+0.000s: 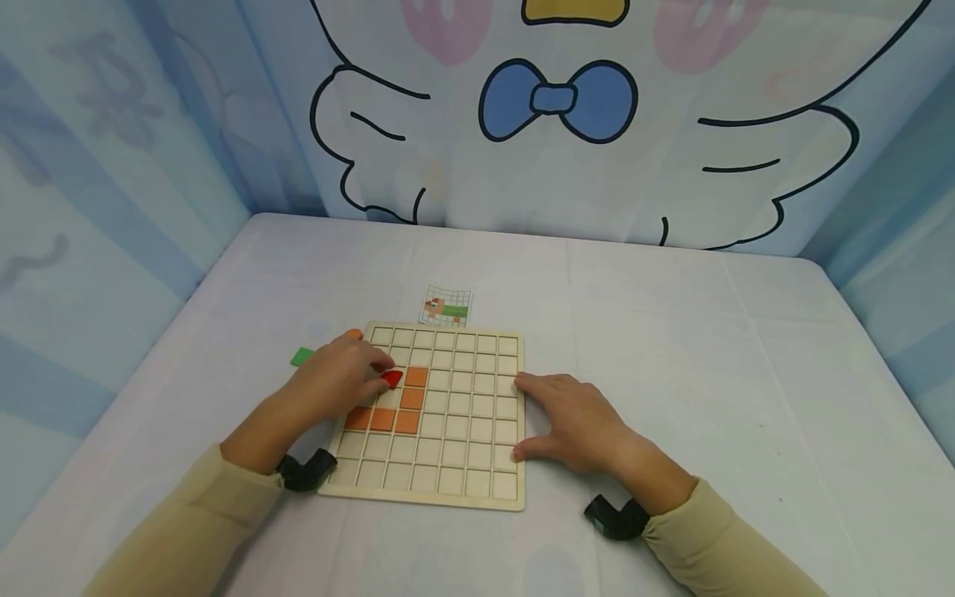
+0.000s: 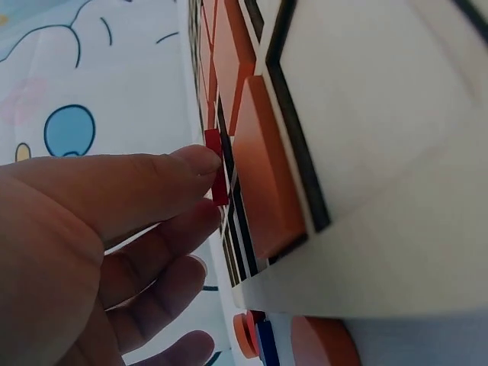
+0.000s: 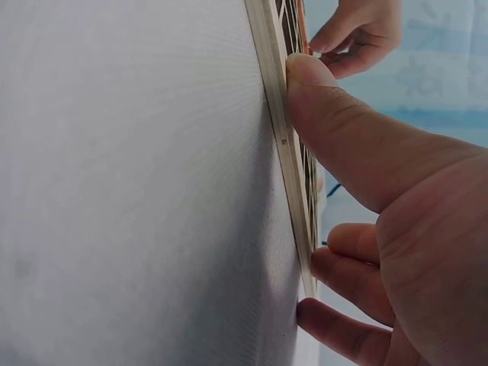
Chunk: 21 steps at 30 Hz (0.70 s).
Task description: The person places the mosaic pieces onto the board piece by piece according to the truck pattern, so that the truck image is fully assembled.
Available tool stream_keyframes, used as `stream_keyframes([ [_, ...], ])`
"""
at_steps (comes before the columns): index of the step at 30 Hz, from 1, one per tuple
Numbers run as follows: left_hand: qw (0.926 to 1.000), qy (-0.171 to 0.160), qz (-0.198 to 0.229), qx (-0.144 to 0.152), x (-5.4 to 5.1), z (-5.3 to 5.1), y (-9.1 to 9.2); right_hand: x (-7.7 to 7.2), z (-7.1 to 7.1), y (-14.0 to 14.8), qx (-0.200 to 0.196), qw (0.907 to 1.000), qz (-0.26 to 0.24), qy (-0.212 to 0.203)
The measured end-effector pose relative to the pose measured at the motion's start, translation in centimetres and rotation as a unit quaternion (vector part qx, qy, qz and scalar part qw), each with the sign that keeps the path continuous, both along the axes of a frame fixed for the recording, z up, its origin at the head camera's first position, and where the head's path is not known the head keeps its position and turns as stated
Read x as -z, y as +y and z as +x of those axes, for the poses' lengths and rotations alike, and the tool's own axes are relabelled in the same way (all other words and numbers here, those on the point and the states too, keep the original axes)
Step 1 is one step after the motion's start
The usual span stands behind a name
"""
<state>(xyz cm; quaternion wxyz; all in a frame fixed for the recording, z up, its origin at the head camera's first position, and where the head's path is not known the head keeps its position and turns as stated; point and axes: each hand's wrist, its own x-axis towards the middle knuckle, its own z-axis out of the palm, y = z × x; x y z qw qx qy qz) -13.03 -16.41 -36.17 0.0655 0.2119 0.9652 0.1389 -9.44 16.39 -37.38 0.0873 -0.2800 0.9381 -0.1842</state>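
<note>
A wooden grid board (image 1: pixel 455 452) lies on the table, with orange squares (image 1: pixel 406 421) in some of its cells, forming a row and a column. The left hand (image 1: pixel 332 380) pinches a red piece (image 1: pixel 391 378) between thumb and finger over the board's left part, beside the top orange square. In the left wrist view the red piece (image 2: pixel 216 168) shows at the thumb tip. The right hand (image 1: pixel 578 421) rests on the board's right edge, its thumb on the rim in the right wrist view (image 3: pixel 293 175) and its fingers spread.
A small picture card (image 1: pixel 446 306) lies behind the board. A green piece (image 1: pixel 302 356) and an orange piece (image 1: pixel 354 333) are partly visible by the left hand. Near the board's edge in the left wrist view are a blue piece (image 2: pixel 267 343) and more orange ones.
</note>
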Motion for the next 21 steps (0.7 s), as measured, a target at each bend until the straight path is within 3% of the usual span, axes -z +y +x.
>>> stream_keyframes([
  [21, 0.9987, -0.034, 0.035, -0.013, -0.02, -0.21, 0.49, 0.08, -0.1, 0.1, -0.004, 1.0, 0.001, 0.005],
])
